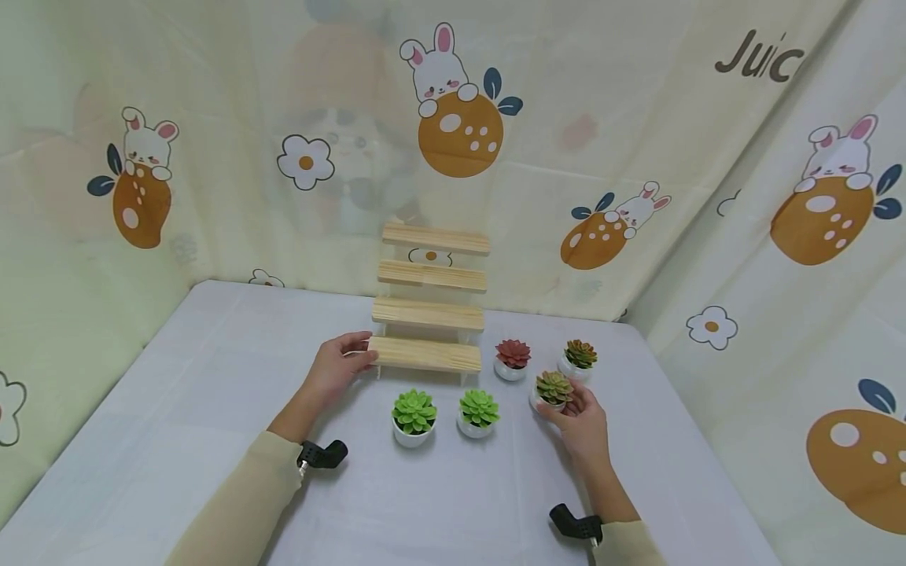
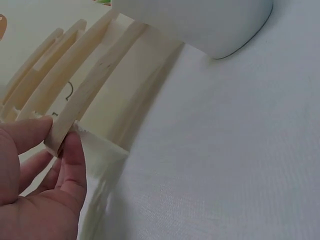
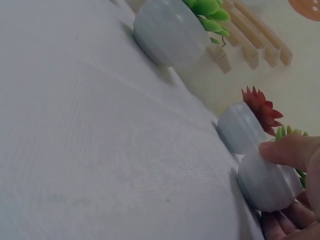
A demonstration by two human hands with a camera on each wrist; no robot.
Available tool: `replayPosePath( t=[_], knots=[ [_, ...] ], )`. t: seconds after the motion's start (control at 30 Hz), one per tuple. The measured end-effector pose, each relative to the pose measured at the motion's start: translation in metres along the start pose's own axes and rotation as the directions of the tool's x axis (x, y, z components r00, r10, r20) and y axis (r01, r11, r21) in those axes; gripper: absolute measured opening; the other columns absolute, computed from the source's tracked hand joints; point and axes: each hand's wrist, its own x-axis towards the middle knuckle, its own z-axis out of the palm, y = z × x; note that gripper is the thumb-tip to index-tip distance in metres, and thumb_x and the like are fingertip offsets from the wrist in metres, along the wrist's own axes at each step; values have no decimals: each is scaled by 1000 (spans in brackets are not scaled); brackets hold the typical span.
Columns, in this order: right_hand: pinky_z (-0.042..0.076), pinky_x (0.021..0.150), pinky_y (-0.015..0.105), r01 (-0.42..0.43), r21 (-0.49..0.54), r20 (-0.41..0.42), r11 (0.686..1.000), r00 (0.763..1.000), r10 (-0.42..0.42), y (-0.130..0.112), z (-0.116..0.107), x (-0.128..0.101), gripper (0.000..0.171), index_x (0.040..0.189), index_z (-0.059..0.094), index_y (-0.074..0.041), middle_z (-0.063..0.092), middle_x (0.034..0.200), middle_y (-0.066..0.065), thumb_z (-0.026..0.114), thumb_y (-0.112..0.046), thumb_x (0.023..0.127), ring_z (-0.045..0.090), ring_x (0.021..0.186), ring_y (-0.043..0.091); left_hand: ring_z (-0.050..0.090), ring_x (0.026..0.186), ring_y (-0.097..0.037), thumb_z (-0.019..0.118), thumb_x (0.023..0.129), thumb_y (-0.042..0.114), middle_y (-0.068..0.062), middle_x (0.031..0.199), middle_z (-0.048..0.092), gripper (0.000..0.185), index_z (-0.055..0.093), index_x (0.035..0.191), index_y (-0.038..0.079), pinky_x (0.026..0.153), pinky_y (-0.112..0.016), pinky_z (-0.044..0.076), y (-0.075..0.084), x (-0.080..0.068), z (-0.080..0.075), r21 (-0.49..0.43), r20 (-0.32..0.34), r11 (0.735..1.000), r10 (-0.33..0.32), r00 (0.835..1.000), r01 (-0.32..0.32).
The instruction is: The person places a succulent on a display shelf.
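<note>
A four-step wooden shelf [image 1: 430, 308] stands at the back of the table. My left hand [image 1: 359, 354] grips the left end of its lowest step; in the left wrist view thumb and finger [image 2: 60, 142] pinch that plank's end [image 2: 92, 90]. My right hand [image 1: 568, 406] holds a small white pot with a brownish-green succulent [image 1: 554, 387], which rests on the table; its fingers [image 3: 287, 150] curl round the pot [image 3: 264, 186]. A red succulent [image 1: 513, 358] stands just behind it, also in the right wrist view [image 3: 247, 125].
Two bright green succulents [image 1: 414, 415] [image 1: 478, 412] in white pots stand in front of the shelf, and another brownish one [image 1: 580, 355] sits at the right. A white cloth covers the table [image 1: 177, 409]. Printed curtains [image 1: 778, 275] close in the back and sides.
</note>
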Motion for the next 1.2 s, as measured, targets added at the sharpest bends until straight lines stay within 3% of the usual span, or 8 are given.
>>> replayPosePath(
  t=[0.23, 1.0, 1.2],
  knots=[
    [44, 76, -3, -36, -12, -7, 999, 999, 36, 1, 2, -2, 80, 152, 41, -1, 51, 149, 20, 84, -13, 85, 51, 133, 26, 65, 95, -10, 66, 96, 0, -22, 127, 57, 49, 53, 143, -5, 86, -24, 63, -1, 1, -1, -22, 9, 1000, 0, 1000, 1],
    [50, 77, 0, -16, -77, -32, 997, 999, 14, 4, 1, 1, 80, 148, 52, -6, 60, 144, 17, 89, -30, 81, 59, 124, 23, 64, 94, -10, 66, 97, -2, -21, 127, 58, 48, 54, 144, -5, 83, -20, 62, 1, 1, 0, -29, 4, 999, -27, 1000, 27],
    [51, 77, 1, -21, -30, -35, 999, 999, 19, 0, 1, -2, 80, 148, 53, -7, 60, 144, 15, 89, -30, 81, 61, 114, 9, 64, 94, -10, 65, 97, -3, -25, 128, 58, 48, 53, 143, -7, 85, -21, 63, 1, 0, 1, -34, 4, 999, -1, 1000, 1]
  ],
)
